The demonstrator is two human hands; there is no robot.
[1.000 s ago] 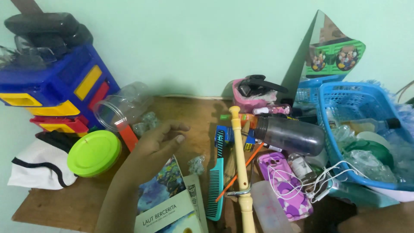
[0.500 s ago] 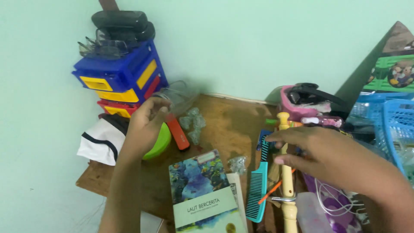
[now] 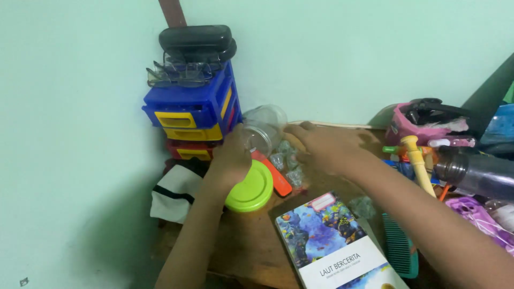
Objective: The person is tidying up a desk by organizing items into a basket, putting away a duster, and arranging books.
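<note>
Since half a second ago, the right hand (image 3: 321, 147) has been carried across from the comb to the clear wrapped pieces (image 3: 286, 163) beside the jar, and the view has been turned left. The wooden table (image 3: 251, 241) is seen cluttered. A blue and yellow drawer unit (image 3: 193, 115) is set in the corner, with a book (image 3: 329, 243) lying near the front edge. The clear plastic jar (image 3: 262, 128) is held tilted on its side against the drawers by the left hand (image 3: 230, 158), fingers curled around its mouth. A green lid (image 3: 251, 187) lies just below. Whether the right fingers are pinching a piece cannot be told.
</note>
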